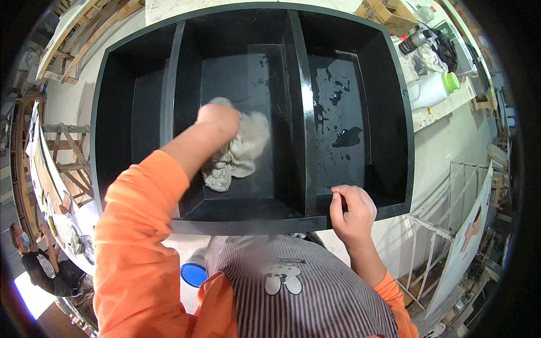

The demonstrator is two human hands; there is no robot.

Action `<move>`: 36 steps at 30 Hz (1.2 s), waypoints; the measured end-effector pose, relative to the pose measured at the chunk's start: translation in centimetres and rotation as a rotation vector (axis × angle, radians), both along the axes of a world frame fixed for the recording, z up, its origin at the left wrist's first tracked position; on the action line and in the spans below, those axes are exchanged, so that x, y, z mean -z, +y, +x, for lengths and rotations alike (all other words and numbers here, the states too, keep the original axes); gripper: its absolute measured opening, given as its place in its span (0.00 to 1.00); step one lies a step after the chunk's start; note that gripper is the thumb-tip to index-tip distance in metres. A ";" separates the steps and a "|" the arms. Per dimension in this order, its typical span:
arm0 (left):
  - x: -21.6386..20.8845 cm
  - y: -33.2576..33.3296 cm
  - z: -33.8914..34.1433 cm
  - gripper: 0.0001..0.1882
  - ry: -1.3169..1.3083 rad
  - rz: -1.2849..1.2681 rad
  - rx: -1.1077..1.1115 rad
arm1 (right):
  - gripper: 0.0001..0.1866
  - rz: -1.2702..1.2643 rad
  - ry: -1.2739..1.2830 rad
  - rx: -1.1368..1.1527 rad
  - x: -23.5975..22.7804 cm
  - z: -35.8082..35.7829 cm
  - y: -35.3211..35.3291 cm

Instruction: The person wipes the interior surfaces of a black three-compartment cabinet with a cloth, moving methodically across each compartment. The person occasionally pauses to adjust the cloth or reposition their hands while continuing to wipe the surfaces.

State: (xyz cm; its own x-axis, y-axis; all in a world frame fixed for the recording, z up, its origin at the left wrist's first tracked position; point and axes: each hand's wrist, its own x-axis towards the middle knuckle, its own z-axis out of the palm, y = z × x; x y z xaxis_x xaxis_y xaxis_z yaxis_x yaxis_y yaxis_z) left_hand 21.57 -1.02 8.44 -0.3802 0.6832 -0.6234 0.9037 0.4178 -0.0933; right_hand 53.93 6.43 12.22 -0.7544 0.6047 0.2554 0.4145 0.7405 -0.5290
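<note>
In front of me lies a black open box unit, split by two upright dividers into three compartments. My left hand is inside the middle compartment, closed on a whitish rag that bunches and trails over its dark bottom panel. Part of the rag is blurred by motion, and my left fingers are mostly hidden behind the hand. At the near right, my right hand grips the front rim of the unit with curled fingers. Puddles of water and drops spread over the right compartment's bottom. The middle panel looks faintly damp.
Beyond the unit's right side, a table holds a white bottle with a green cap, a dark spray can and a cardboard box. A blue-lidded bucket stands below the front edge. At far left another person sits.
</note>
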 end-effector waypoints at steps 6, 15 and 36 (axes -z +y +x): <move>-2.1 -2.1 3.8 0.12 -0.269 0.174 0.028 | 0.04 -0.001 -0.004 -0.005 0.0 0.0 0.1; -2.2 -4.3 5.2 0.10 -0.541 0.446 -0.076 | 0.04 -0.011 0.002 -0.004 -0.1 -0.2 0.1; 5.6 -5.8 8.5 0.10 -0.864 0.155 -0.243 | 0.04 -0.008 -0.010 0.017 -0.2 -0.2 0.1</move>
State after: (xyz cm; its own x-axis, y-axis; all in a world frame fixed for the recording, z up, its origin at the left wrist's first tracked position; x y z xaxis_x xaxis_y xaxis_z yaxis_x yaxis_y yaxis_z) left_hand 30.09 -6.86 2.87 0.0319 0.7453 -0.6660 0.5180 0.5576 0.6487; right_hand 53.73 6.52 12.43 -0.7468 0.6193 0.2426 0.4322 0.7291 -0.5307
